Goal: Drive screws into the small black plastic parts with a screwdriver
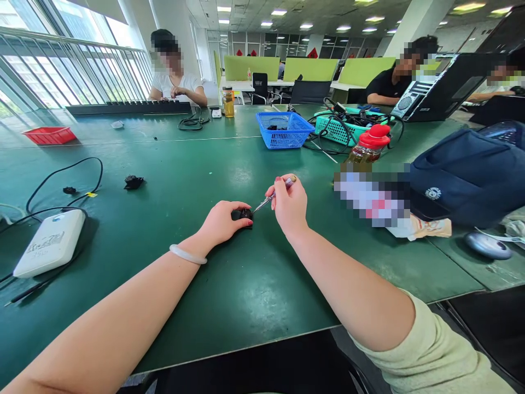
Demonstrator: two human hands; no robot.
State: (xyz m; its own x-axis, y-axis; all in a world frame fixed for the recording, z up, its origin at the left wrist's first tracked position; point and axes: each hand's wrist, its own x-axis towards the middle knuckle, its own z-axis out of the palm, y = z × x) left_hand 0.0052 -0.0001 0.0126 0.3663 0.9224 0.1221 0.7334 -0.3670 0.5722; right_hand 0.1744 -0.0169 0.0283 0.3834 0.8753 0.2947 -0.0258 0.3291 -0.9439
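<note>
My left hand (223, 221) rests on the green table (172, 180), its fingers closed around a small black part (245, 214) that sits on the mat. My right hand (289, 205) is closed in a pinch on a thin metal tool (266, 201), a small screwdriver or tweezers. The tool's tip touches the black part from the right. A pale bangle circles my left wrist.
A white box (51, 242) with black cables lies at the left. Another small black part (133, 181) sits beyond it. Behind are a blue basket (284, 129), a teal basket (340, 129), a red-capped bottle (368, 149), a dark blue backpack (463, 175). Three people sit at the far side.
</note>
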